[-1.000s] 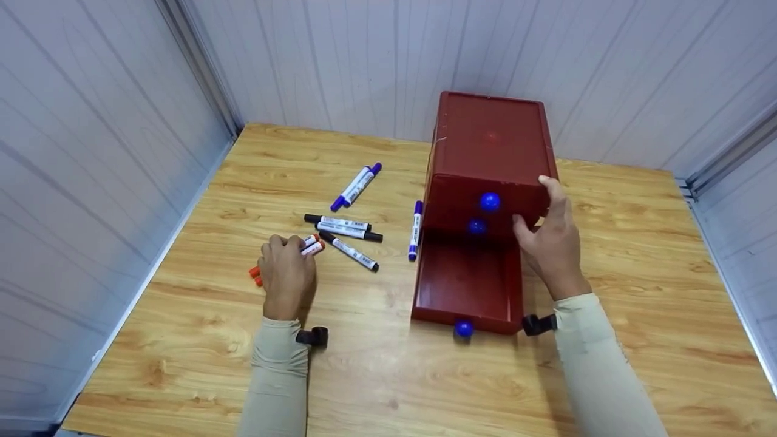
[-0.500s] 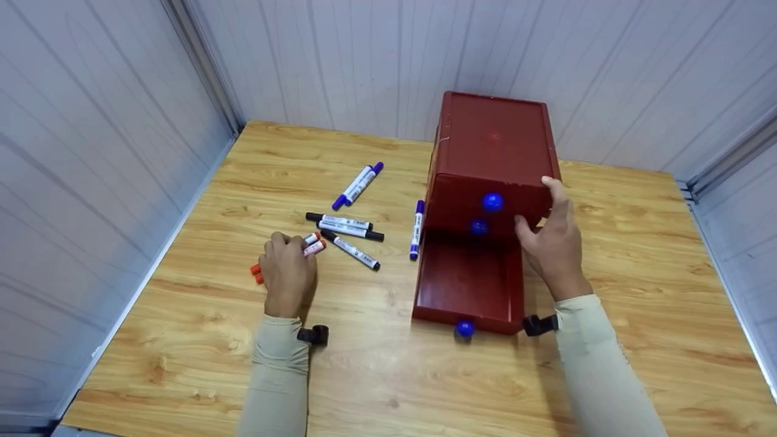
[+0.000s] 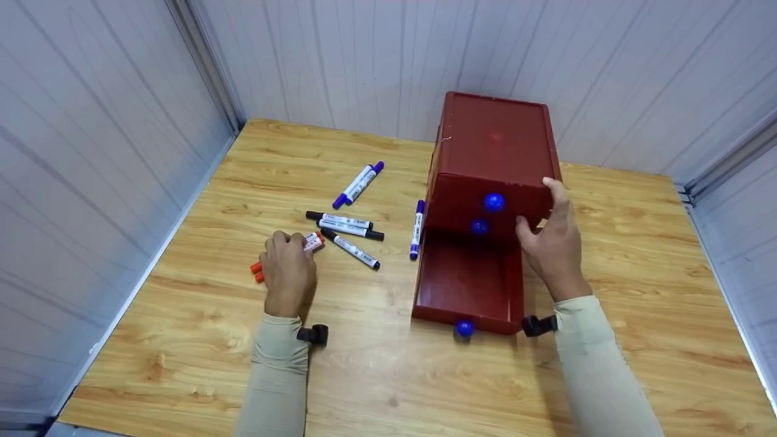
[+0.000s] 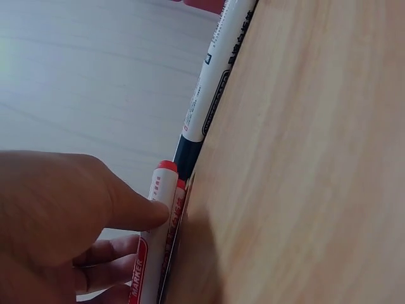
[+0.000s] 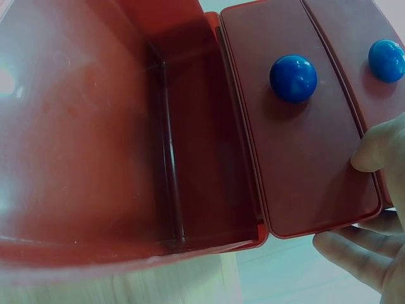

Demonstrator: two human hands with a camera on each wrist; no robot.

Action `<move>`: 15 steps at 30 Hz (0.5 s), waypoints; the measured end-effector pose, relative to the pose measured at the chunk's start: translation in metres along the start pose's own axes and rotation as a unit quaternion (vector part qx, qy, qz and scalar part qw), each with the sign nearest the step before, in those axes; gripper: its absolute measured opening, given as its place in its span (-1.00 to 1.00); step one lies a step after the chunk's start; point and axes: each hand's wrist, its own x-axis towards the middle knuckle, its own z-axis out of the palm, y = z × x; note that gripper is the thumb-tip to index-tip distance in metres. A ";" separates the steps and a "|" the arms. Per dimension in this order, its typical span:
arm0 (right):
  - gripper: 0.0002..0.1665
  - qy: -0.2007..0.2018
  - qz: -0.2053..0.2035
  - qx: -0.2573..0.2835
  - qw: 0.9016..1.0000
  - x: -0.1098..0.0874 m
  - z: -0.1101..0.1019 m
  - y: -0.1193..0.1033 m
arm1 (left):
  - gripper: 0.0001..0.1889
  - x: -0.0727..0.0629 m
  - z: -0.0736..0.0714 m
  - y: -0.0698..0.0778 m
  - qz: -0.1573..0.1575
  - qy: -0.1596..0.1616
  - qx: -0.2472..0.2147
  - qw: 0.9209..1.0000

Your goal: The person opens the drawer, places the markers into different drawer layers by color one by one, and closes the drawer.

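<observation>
My left hand [image 3: 288,270] pinches two red-capped markers [image 4: 152,240] at the left of the table. In the left wrist view the thumb presses on the upper marker, with fingers on the far side. A black marker [image 3: 349,249] lies right at their tips. My right hand [image 3: 553,249] grips the front right corner of a dark red drawer cabinet [image 3: 498,136], thumb on a drawer front, other fingers round the side. Its bottom drawer [image 3: 467,282] is pulled out, with nothing inside. Blue ball knobs [image 5: 293,78] sit on the drawer fronts.
Two more black markers [image 3: 343,224] lie side by side left of the cabinet. Behind them are two purple-blue markers [image 3: 359,185], and another purple-blue marker [image 3: 417,229] lies along the cabinet's left side. White panel walls [image 3: 340,67] enclose the wooden table [image 3: 376,376].
The two red-capped markers' ends have come closer together in my left hand's pinch. My right hand stays at the cabinet corner, and the drawer has not moved.
</observation>
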 end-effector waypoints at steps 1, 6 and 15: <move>-0.16 0.002 0.000 0.001 1.000 0.000 0.000 0.000 | -0.76 0.000 0.000 0.000 0.000 0.002 0.000 1.000; -0.16 0.009 -0.001 0.001 1.000 0.000 0.001 0.001 | -0.78 0.000 0.001 0.001 0.010 0.025 0.003 1.000; -0.16 0.013 -0.006 -0.002 1.000 0.001 0.001 0.001 | -0.79 0.000 0.005 0.009 0.044 0.073 -0.003 0.996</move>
